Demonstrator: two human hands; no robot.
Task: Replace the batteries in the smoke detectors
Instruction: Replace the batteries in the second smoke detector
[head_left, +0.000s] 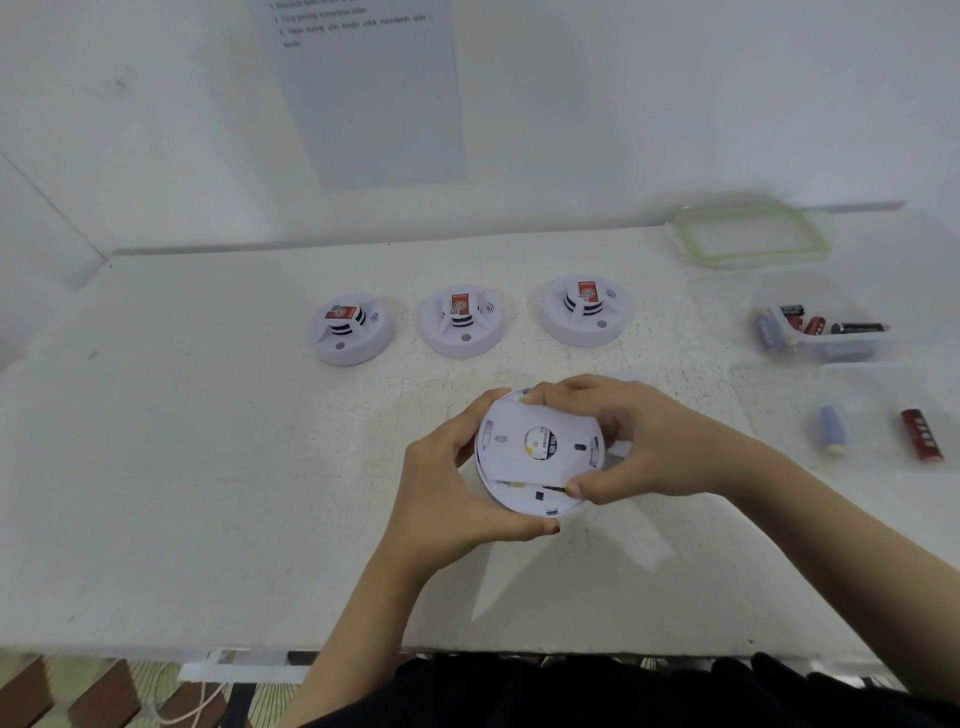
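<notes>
1. Smoke detector (524, 500), underside up, held over the table (208, 467).
2. Left hand (452, 499) curled round its left rim; right hand (634, 441) pinches its back cover (511, 454), seated off-centre.
3. Beyond it: three more detectors (462, 322) in a row.
4. Right of it: tub (852, 354) of batteries (857, 328).

I can't read one word for certain: the sheet (374, 104) on the wall carries numbered lines of print, all blurred. The left detector (351, 340), middle detector (462, 338) and right detector (584, 325) each bear a red label with a white round mark, plus a sound-wave sign. The round sticker (541, 443) on the nearest detector (535, 467) has print too small for me.
</notes>
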